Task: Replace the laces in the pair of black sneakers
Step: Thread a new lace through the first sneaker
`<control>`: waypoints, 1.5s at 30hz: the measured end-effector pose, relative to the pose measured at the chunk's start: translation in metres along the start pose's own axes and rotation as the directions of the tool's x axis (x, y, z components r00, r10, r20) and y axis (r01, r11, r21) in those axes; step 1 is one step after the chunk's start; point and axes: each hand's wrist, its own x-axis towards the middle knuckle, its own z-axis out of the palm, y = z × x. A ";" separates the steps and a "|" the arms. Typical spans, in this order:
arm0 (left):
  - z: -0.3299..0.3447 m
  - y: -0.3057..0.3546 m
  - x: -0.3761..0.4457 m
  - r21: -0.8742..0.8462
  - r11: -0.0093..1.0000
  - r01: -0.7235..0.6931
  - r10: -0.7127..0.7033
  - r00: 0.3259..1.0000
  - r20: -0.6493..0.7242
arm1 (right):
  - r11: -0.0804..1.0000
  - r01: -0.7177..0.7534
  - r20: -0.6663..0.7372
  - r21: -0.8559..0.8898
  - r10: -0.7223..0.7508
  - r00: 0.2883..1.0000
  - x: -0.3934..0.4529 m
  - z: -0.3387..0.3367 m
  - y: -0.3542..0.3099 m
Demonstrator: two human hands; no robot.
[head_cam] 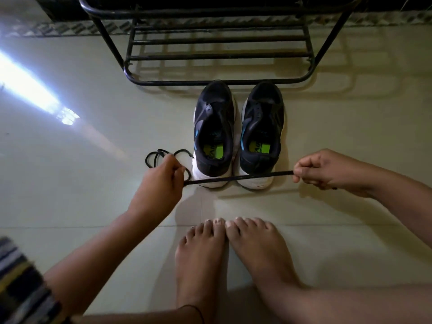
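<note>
1. Your left hand [161, 181] is closed around one end of a flat black shoelace [236, 178], and your right hand [327, 169] pinches the other end between thumb and fingers, so the lace runs taut between them.
2. The stretched lace crosses just in front of the heels of the two black sneakers with white soles, the left sneaker [214, 134] and the right sneaker [261, 134], which stand side by side on the pale tiled floor [93, 206] with their toes pointing away from you.
3. Both sneakers have no laces in their eyelets.
4. Each insole carries a bright green label with dark lettering; the letters are too small and partly shadowed to read with certainty.
5. A loose black round lace [163, 157] lies coiled on the floor just left of the left sneaker, partly hidden behind your left hand.
6. A black metal shoe rack with bare bars [219, 54] stands just beyond the sneaker toes.
7. Your two bare feet [229, 253] rest on the tiles near the heels, between your forearms.
8. A striped mat [21, 281] shows at the lower left corner.
</note>
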 end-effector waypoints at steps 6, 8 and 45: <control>-0.004 -0.026 -0.002 0.060 0.995 0.079 -0.077 0.997 -0.021 | 0.995 -0.071 -0.152 -0.068 0.060 0.987 0.005 -0.012 0.030; -0.002 -0.028 -0.003 0.068 0.994 0.091 -0.091 0.996 0.001 | 0.988 -0.068 -0.203 -0.142 0.039 0.978 0.008 -0.008 0.033; 0.093 -0.011 -0.073 0.062 0.998 0.018 -0.034 0.962 0.270 | 0.775 0.164 -0.234 -0.610 -0.374 0.898 0.018 0.040 -0.035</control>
